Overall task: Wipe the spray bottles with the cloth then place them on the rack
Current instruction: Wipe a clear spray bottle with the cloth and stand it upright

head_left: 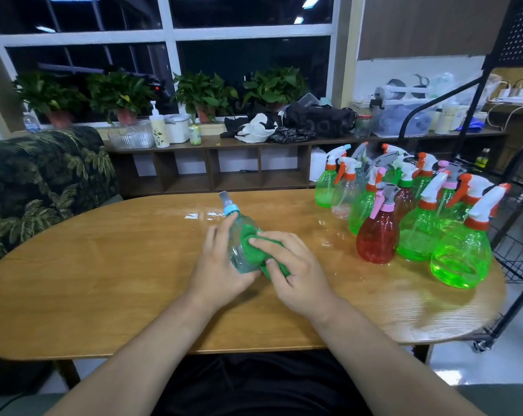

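Desk of oval, pale wood fills the middle of the view, with a leaf-patterned sofa beyond its far left edge. Standing just beside the desk's right end is a black wire rack; whether any bottle stands on it cannot be told from here. A group of spray bottles stands upright and close together on the right part of the desk, mostly green, with a red spray bottle at the near side and a clear one further back.

Over the middle of the desk, well apart from that group, both hands meet. The left hand grips the lower body of a clear spray bottle, fingers curled round it. This bottle is tilted, with its blue collar and nozzle pointing up and away from the person. The right hand is curled over a green cloth, with the fingers on top and the thumb tucked under, and it presses the cloth against the right side of the bottle. The cloth is bunched and partly hidden under that hand.
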Demonstrator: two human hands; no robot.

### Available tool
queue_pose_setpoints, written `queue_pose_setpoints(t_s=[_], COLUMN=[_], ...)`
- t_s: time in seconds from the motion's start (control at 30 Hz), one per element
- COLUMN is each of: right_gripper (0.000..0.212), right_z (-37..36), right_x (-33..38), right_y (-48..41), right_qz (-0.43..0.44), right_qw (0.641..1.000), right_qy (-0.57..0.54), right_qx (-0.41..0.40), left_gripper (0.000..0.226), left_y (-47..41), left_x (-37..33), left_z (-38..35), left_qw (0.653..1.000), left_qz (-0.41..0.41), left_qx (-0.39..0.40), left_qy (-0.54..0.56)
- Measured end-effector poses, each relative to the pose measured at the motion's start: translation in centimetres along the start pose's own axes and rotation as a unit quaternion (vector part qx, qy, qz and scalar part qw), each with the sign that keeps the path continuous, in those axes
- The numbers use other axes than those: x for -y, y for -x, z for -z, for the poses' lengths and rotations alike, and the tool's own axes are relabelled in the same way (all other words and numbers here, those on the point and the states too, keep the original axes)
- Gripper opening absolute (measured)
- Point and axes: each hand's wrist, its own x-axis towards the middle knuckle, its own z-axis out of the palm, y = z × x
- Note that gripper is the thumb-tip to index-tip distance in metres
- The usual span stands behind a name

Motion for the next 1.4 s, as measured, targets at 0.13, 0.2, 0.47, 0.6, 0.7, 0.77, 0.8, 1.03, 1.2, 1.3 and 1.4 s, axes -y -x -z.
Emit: queue_pose_setpoints(t_s=[0.13,0.2,0.47,0.6,0.7,0.77,0.8,1.03,1.2,1.3,1.4], right_gripper=[0.049,0.047,0.037,0.037,0.037,0.038,0.037,0.038,0.041,0.042,0.043], right_z=[0.1,0.5,1.3,1.8,1.8,1.6,1.5,0.4,0.1,0.0,0.2], right_x=[0.3,0.2,0.1,0.0,-0.4,-0.8,-0.8,-0.9,-0.1,0.0,-0.2], right_y=[-0.1,-0.2,-1.3,-1.5,-1.4,-1.3,-1.2,-0.2,0.3,0.2,0.0], right_qz=[-0.04,-0.098,-0.343,-0.363,-0.367,-0.364,-0.353,-0.196,-0.09,-0.094,-0.134], right_qw=[0.999,0.993,0.834,0.801,0.807,0.82,0.832,0.963,0.991,0.992,0.986], right_qy=[-0.02,-0.055,-0.426,-0.471,-0.455,-0.435,-0.421,-0.181,-0.094,-0.083,-0.103], right_qx=[-0.029,-0.044,-0.07,-0.075,-0.082,-0.083,-0.079,-0.03,0.019,0.021,0.005], left_gripper=[0.105,0.11,0.119,0.119,0.12,0.12,0.12,0.114,0.11,0.11,0.11], left_y=[0.1,0.2,0.7,0.6,0.5,0.5,0.5,0.4,0.0,0.0,0.0], left_x=[-0.4,-0.7,-2.5,-2.2,-1.7,-1.6,-1.6,-0.9,-0.2,-0.2,-0.4], left_z=[-0.2,0.1,1.0,0.7,0.4,0.3,0.3,-0.1,-0.2,-0.1,0.2], left_qw=[0.997,0.994,0.988,0.984,0.985,0.987,0.987,0.997,0.999,0.999,0.998], left_qz=[-0.064,-0.082,-0.087,-0.051,-0.056,-0.061,-0.068,-0.028,0.035,0.039,0.003], left_qx=[0.043,0.068,0.117,0.154,0.156,0.143,0.141,0.071,-0.002,0.005,0.055], left_qy=[-0.009,-0.009,0.045,0.073,0.053,0.035,0.032,0.018,-0.001,-0.006,-0.005])
